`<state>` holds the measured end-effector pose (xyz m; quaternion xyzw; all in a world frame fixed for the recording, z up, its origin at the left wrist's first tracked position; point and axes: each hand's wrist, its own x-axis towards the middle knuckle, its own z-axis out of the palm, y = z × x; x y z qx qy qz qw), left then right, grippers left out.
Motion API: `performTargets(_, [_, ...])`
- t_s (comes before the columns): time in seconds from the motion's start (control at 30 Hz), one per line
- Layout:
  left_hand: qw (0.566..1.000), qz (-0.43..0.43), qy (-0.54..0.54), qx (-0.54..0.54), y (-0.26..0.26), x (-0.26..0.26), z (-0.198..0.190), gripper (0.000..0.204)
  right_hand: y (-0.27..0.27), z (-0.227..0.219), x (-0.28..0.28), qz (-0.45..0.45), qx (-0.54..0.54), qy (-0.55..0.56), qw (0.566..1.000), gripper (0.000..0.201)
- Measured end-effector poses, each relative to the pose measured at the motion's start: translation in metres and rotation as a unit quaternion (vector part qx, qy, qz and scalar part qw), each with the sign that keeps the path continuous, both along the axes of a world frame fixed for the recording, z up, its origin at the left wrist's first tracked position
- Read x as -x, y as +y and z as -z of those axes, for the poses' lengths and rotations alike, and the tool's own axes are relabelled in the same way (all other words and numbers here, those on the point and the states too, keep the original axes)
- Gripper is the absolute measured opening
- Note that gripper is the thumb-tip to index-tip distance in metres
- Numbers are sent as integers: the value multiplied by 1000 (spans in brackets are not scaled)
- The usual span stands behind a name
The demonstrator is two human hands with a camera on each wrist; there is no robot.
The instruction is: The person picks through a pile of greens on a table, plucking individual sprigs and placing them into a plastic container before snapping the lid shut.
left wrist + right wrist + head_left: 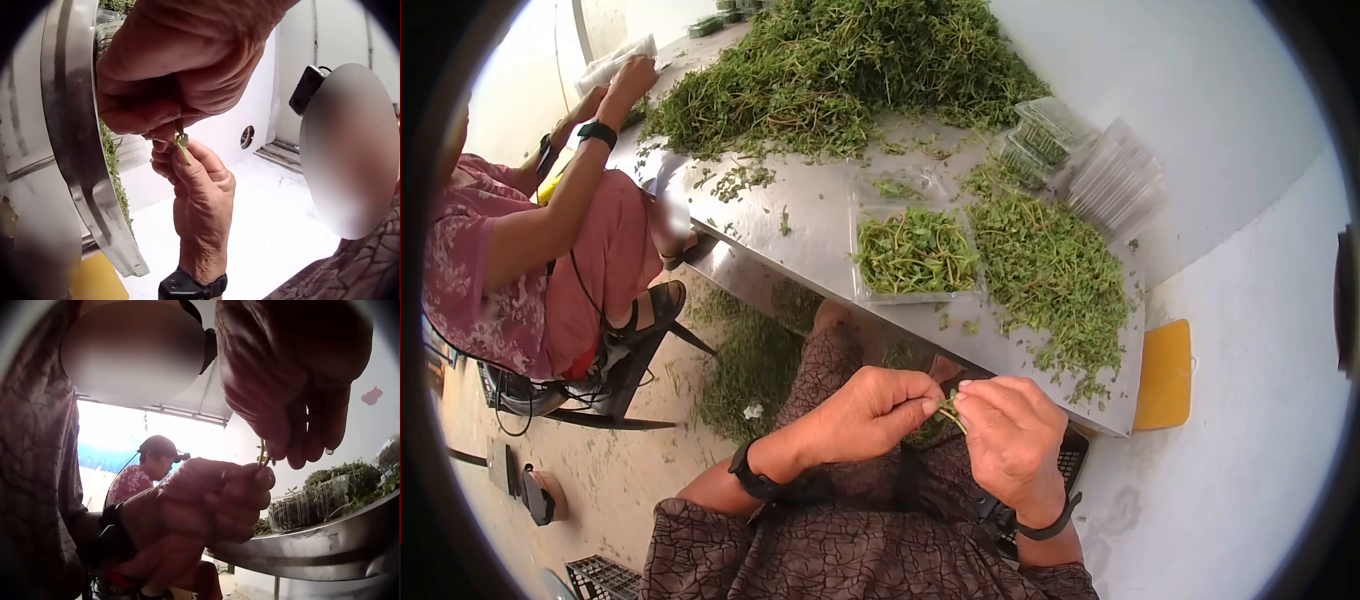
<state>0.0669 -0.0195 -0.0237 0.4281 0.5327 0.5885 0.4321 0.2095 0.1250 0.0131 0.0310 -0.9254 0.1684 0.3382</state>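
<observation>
Over the lap, my left hand and right hand meet at a small green sprig. My left thumb and finger pinch one end of its stem, and the right fingertips pinch the other part, just beside them. In the left wrist view a pale green piece of the sprig pokes out at the right thumb. Beyond the hands, on the metal table, stands a clear plastic box filled with leafy sprigs, its lid flipped back.
Loose greens spread right of the box, and a large heap covers the table's far end. Stacked clear lids or boxes lean by the wall. A yellow board stands at the table's end. Another person sits at left.
</observation>
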Motion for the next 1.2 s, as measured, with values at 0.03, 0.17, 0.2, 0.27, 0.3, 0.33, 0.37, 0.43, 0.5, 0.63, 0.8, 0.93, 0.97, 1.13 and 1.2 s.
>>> performTargets(0.03, [999,2,46,-2,-1,2,-3,17,-1,-3,0,-1,-30,-17,999,29])
performTargets(0.17, [983,8,170,-67,-4,6,-9,12,-5,-9,-2,-29,-73,-74,994,24])
performTargets(0.2, [983,10,171,-67,-4,6,-9,12,-5,-10,-2,-27,-73,-73,994,24])
performTargets(0.27, [976,4,182,-116,-5,4,-7,10,-6,-11,-3,-38,-50,-82,995,24])
performTargets(0.3, [976,5,183,-117,-5,4,-8,10,-6,-10,-3,-36,-51,-80,995,24])
performTargets(0.33, [977,2,173,-125,-4,3,-9,10,-5,-7,-2,-38,-10,-56,998,23])
performTargets(0.37, [978,-2,163,-133,-4,2,-9,11,-5,-5,-1,-39,29,-31,998,22])
performTargets(0.43, [979,-1,147,-143,-4,1,-8,12,-9,-2,2,-42,82,-3,996,21])
performTargets(0.5, [980,-1,129,-151,-3,1,-9,14,-11,-3,3,-46,136,24,989,20])
performTargets(0.63, [985,27,43,-166,-9,4,-13,19,-8,-6,0,-37,292,41,955,14])
performTargets(0.8, [975,-14,-177,-133,-8,5,-11,26,-11,-10,5,-47,456,57,887,10])
performTargets(0.93, [954,-70,-254,-144,4,-3,-13,25,-17,-10,20,-65,353,44,932,12])
performTargets(0.97, [954,-71,-255,-142,4,-5,-12,25,-19,-8,22,-65,355,43,932,12])
performTargets(1.13, [953,-53,-284,-96,6,-6,-15,25,-23,0,31,-18,338,54,939,16])
performTargets(1.2, [960,-50,-264,-81,5,-3,-16,25,-22,2,32,-10,301,69,951,15])
